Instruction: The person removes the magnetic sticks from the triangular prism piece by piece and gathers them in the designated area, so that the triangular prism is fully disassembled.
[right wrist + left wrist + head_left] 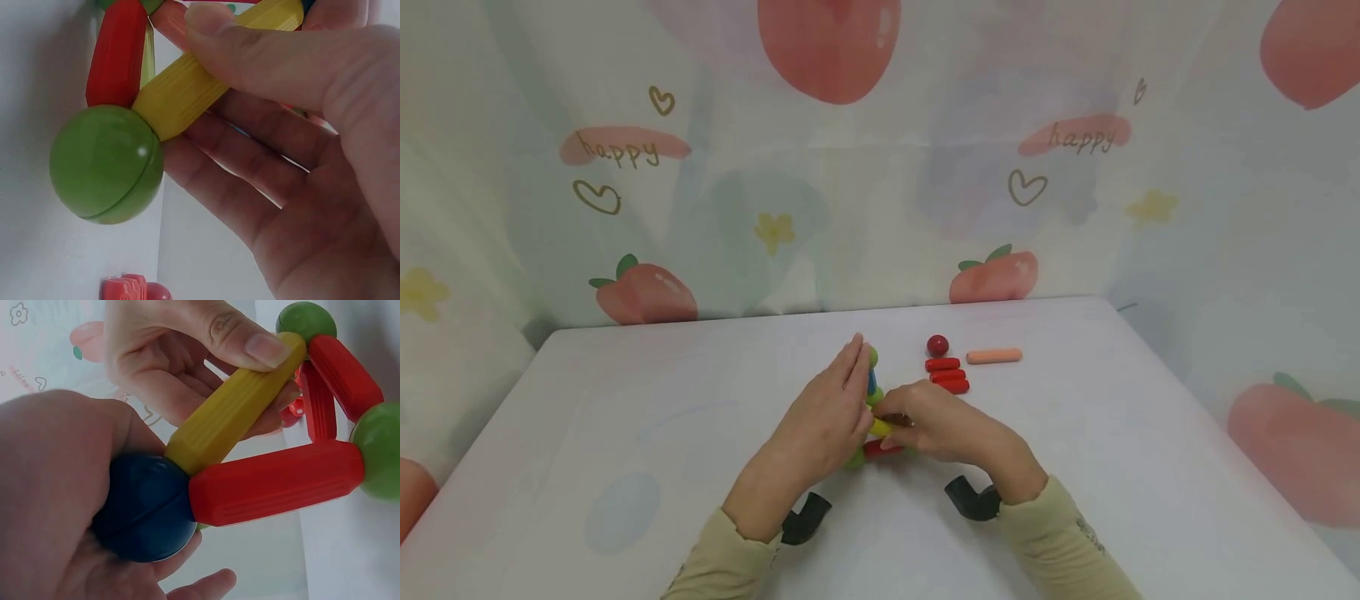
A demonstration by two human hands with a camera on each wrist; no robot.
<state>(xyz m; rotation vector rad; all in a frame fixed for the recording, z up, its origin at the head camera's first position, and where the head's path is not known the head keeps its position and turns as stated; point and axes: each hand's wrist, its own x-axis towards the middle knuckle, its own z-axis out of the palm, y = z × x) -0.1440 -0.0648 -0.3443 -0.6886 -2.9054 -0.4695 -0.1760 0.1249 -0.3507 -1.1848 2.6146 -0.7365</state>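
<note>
Between both hands, close to the tabletop, stands a toy frame of ridged rods joined to balls. My right hand [940, 421] pinches a yellow rod [237, 403] between thumb and fingers. That rod slopes from a blue ball [147, 509] to a green ball [106, 165] low at the right. My left hand [823, 417] holds the blue ball between thumb and fingers. A red rod [275, 481] runs from the blue ball to another green ball [381, 450]. Behind the left fingers, a blue rod [872, 382] and a green ball [873, 357] show partly. The hands hide much of the frame.
Beyond the right hand lie several short red rods [947, 376], a red ball [937, 345] and an orange rod [994, 357]. Black curved pieces [807, 518] sit by both wrists on the white table [550, 417]. A printed curtain [880, 200] stands behind.
</note>
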